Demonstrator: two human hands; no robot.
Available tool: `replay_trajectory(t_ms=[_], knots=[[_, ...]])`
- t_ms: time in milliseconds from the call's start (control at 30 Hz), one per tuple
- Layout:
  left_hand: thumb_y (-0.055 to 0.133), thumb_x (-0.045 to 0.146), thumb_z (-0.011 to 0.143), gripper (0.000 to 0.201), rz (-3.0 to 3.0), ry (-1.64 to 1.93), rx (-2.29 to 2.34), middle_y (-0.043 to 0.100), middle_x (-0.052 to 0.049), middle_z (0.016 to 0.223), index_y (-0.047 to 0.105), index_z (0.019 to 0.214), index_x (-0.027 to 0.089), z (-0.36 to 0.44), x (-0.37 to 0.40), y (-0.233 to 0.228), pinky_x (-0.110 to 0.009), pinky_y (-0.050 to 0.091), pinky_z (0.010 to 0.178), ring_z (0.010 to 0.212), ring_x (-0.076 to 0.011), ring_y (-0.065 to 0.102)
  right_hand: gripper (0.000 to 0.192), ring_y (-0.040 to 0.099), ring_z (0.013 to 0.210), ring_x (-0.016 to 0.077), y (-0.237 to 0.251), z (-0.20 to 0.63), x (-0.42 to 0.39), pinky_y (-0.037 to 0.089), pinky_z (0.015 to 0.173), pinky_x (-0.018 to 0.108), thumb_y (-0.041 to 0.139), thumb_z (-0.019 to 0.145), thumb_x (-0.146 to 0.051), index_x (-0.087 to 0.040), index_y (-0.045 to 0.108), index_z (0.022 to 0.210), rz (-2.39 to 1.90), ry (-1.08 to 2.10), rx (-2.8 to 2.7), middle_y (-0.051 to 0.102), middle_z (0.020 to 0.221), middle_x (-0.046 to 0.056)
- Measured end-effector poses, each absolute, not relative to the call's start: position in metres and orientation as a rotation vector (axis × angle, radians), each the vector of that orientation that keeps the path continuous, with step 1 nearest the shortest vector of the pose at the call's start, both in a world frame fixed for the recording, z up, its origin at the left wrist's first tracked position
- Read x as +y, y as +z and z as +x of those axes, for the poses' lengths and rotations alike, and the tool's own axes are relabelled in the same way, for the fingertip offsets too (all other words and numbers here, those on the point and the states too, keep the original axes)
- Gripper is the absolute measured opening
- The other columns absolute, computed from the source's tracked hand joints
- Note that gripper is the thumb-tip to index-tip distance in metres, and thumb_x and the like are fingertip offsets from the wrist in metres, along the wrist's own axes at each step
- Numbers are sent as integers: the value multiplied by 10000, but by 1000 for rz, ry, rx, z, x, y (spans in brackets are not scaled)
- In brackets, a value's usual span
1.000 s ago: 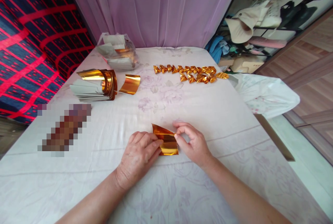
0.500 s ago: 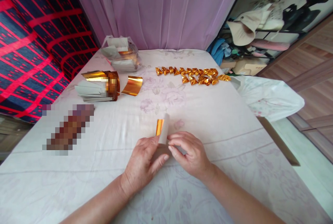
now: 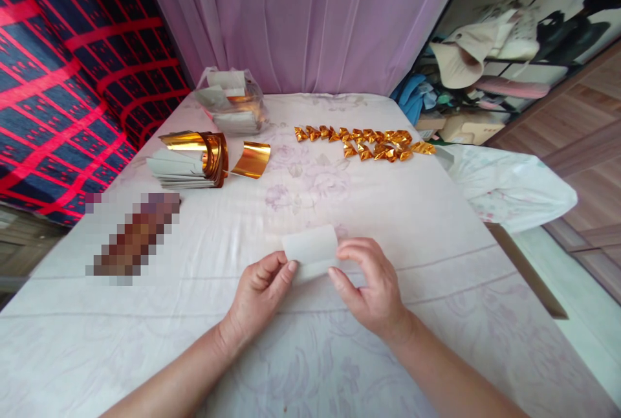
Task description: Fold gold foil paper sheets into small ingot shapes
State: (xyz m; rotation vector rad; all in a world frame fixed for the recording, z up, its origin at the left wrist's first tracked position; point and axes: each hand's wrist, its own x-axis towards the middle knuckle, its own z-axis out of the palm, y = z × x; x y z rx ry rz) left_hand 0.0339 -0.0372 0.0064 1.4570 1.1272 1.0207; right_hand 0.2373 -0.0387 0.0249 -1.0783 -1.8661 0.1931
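Note:
Low over the front middle of the table is a small sheet of gold foil paper [image 3: 311, 244], its pale grey back facing up. A crease or narrow flap runs along its near edge. At the sheet's lower left corner, my left hand [image 3: 262, 285] pinches it between thumb and fingers. The curved fingers and thumb of my right hand [image 3: 371, 282] are at the right edge, gripping it lightly there. Farther off, a single foil sheet [image 3: 251, 160] lies gold side up, beside a fanned stack of foil paper [image 3: 187, 165].
Two rows of folded gold foil pieces [image 3: 359, 136] lie at the back right. A clear plastic bag of papers [image 3: 233, 104] stands at the back left. A pixelated object [image 3: 136, 233] lies on the left. A white plastic bag [image 3: 514, 185] hangs beyond the table's right edge.
The foil paper, earlier turned on end with some gold showing, is now spread sideways, grey back up. My right hand has moved right, and my left hand now pinches the lower left corner.

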Motion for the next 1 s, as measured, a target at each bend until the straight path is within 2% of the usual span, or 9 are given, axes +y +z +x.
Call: replay_trajectory(t_ms=[67, 233, 333, 433, 567, 633, 700, 800, 1000], knots=[[559, 493, 898, 351, 1329, 950, 1113, 483, 50, 608, 593, 762, 171, 33, -35, 8, -177, 369, 534, 560, -78, 426, 208, 638, 863, 197, 23, 240, -39, 538, 727, 331, 584, 875, -269, -210, 548, 1071, -1190, 295, -1766, 656, 959, 71], [559, 569, 855, 409, 1209, 755, 1097, 455, 59, 590, 565, 769, 169, 31, -31, 11, -181, 332, 476, 497, -68, 395, 249, 578, 542, 105, 10, 239, -40, 459, 510, 207, 545, 884, -279, -209, 513, 1120, -1342, 664, -1730, 608, 677, -49], [541, 521, 871, 356, 1265, 668, 1115, 509, 62, 607, 589, 946, 176, 29, -29, 13, -195, 371, 481, 470, -78, 474, 270, 605, 569, 113, 0, 237, -37, 464, 543, 217, 543, 860, -268, -197, 523, 1120, -1435, 619, -1745, 630, 677, -47], [529, 461, 879, 411, 1339, 580, 1204, 577, 68, 663, 511, 1196, 199, 23, -26, 16, -218, 424, 486, 448, -98, 555, 314, 628, 597, 125, -7, 238, -32, 481, 604, 241, 538, 842, -252, -191, 538, 1151, -1524, 497, -1799, 649, 691, -39], [493, 426, 913, 306, 1555, 562, 1388, 646, 50, 681, 517, 1130, 211, 15, -26, 19, -233, 446, 461, 435, -114, 577, 384, 639, 641, 153, -12, 239, -27, 483, 651, 273, 539, 840, -237, -186, 539, 1221, -1581, 313, -1891, 654, 692, -32], [485, 369, 937, 201, 1845, 651, 1392, 679, 26, 707, 567, 1039, 217, 13, -27, 17, -253, 497, 542, 542, -134, 637, 399, 640, 661, 165, -13, 238, -26, 480, 658, 284, 543, 840, -226, -179, 538, 1236, -1587, 233, -1926, 656, 698, -24], [479, 295, 954, 177, 2208, 753, 1265, 734, -30, 897, 628, 1018, 221, 13, -27, 15, -324, 546, 751, 811, -177, 701, 404, 637, 670, 170, -14, 238, -25, 479, 662, 291, 550, 843, -218, -177, 536, 1245, -1589, 188, -1949, 658, 710, -18], [475, 246, 969, 263, 2599, 703, 1027, 671, -71, 1255, 642, 1171, 229, 16, -27, 9, -483, 417, 1056, 1226, -255, 577, 420, 634, 687, 177, -15, 236, -24, 486, 675, 298, 565, 848, -217, -182, 522, 1265, -1583, 157, -1967, 664, 746, -8], [559, 459, 928, 511, 2714, 379, 1016, 573, -97, 1401, 518, 1359, 187, 17, -26, -2, -545, 218, 1180, 1342, -284, 471, 393, 644, 792, 195, -15, 239, -21, 518, 749, 318, 542, 844, -168, -189, 521, 1236, -1520, 150, -1941, 666, 916, 45]])
